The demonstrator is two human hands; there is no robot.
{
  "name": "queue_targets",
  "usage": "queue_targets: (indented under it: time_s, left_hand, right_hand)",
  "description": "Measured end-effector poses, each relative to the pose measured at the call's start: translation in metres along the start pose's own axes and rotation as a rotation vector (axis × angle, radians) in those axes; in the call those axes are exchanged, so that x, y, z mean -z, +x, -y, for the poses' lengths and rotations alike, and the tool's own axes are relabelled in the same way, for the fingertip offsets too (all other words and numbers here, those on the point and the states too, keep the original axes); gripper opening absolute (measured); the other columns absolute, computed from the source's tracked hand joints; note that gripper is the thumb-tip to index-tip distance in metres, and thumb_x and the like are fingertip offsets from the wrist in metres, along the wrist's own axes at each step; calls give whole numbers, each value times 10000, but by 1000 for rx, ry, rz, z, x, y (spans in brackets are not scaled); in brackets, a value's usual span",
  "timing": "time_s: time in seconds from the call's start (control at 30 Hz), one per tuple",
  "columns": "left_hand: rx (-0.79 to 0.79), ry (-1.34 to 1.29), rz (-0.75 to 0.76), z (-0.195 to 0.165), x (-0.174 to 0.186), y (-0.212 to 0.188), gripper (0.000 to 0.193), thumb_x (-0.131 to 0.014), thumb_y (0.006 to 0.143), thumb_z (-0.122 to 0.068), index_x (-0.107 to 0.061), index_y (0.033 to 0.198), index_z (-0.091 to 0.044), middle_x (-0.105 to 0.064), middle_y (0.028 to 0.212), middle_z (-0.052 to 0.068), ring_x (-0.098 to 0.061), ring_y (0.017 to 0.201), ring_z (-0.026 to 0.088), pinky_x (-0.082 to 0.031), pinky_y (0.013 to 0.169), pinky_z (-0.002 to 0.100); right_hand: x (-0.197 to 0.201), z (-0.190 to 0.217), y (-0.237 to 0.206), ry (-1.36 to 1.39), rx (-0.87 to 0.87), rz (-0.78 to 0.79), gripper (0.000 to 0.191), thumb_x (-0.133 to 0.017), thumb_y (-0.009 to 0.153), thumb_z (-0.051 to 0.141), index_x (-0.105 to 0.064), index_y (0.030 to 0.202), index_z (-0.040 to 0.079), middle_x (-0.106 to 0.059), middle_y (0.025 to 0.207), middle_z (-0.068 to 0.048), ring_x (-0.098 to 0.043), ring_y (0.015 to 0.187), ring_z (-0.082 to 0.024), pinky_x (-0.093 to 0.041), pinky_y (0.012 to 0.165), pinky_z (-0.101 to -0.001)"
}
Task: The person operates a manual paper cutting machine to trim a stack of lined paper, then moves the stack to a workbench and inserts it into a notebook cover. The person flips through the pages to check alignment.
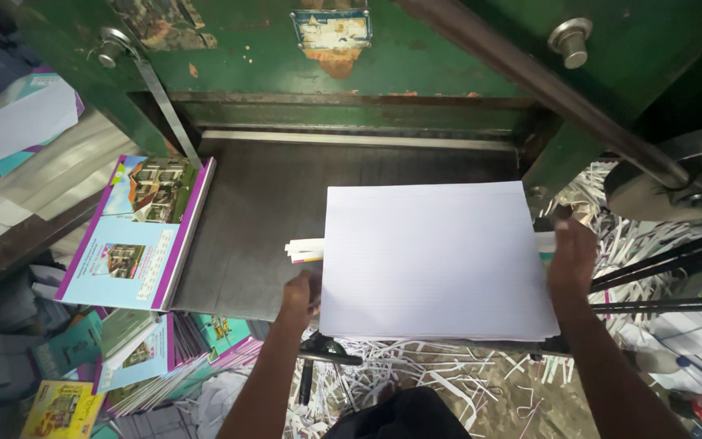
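- I see a thick stack of white ruled paper (436, 260) lying on the dark metal table (262, 219) of a green cutting machine (416, 57), with its near edge overhanging the table's front.
- A worn rectangular label (332, 31), pale with rusty orange peeling below it, sits high on the machine's green face near the middle; a second scuffed, faded label (160, 23) is up at the left.
- A stack of booklets (136, 232) with purple-edged, light blue covers showing a picture of a building lies on the table's left edge, well apart from the paper.
- More of the same covers (148, 354) are piled lower left below the table, with a yellow printed booklet (62, 409) at the bottom corner.
- A white sheet on a purple and teal cover (22, 122) lies on a ledge far left.
- Pale paper trimmings (416, 378) litter the floor under the stack and to the right.
- My left hand (300, 297) is at the stack's left side near the front corner, fingers curled against the edge, forearm coming up from below.
- My right hand (572, 256) presses flat against the stack's right edge, fingers upward.
- Both hands clasp the paper between them, a wide two-handed hold on the stack's sides.
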State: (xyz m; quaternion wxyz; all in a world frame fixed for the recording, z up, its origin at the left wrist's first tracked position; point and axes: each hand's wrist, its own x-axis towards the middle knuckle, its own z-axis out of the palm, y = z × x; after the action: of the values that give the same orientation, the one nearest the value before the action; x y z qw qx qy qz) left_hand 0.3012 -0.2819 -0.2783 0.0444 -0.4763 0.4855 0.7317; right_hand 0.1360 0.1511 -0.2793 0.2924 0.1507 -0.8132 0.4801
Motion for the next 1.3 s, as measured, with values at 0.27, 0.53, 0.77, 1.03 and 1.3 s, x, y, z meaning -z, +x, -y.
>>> queue_targets:
  time_s: [0.27, 0.53, 0.77, 1.03, 1.3]
  left_hand:
    - [122, 130, 64, 32, 21, 3, 301, -563, 921, -429, -639, 868, -143, -525, 731, 10, -446, 634, 163, -459, 650, 433]
    - [210, 264, 10, 41, 22, -1, 484, -536, 910, -523, -674, 1161, -133, -619, 1074, 68, -568, 949, 248, -457, 891, 544]
    - [171, 53, 63, 57, 24, -3, 543, -507, 947, -500, -614, 1324, -123, -634, 1237, 98, -590, 1024, 318, -472, 875, 506]
    - [184, -86, 33, 68, 26, 0, 550, -505, 974, -494, -599, 1329, -84, -653, 1241, 116, -612, 1012, 323, -488, 877, 502]
    - [143, -21, -58, 68, 21, 1, 547, -530, 955, -505, -641, 1262, -67, -666, 1140, 107, -601, 1008, 316, -483, 894, 507]
  right_hand:
    - [30, -30, -21, 286, -898, 300, 360, -519, 1127, 294, -655, 1031, -25, -615, 911, -87, -550, 799, -183, -448, 756, -371]
    - [33, -12, -38, 101, -1061, 678, 530, -396, 1070, 419, -620, 1294, -6, -734, 1065, -208, -688, 882, -285, -544, 799, -439]
    - [39, -24, -50, 467, -1143, 658, 564, -365, 1047, 445, -523, 1401, 35, -681, 1230, -166, -663, 1056, -268, -533, 900, -422]
    - [35, -31, -48, 469, -1291, 615, 583, -351, 1077, 451, -551, 1390, 1, -662, 1262, -164, -637, 1099, -267, -493, 954, -411]
    - [34, -29, -44, 426, -1312, 648, 646, -302, 1080, 496, -560, 1395, -6, -682, 1268, -176, -655, 1124, -285, -512, 969, -415]
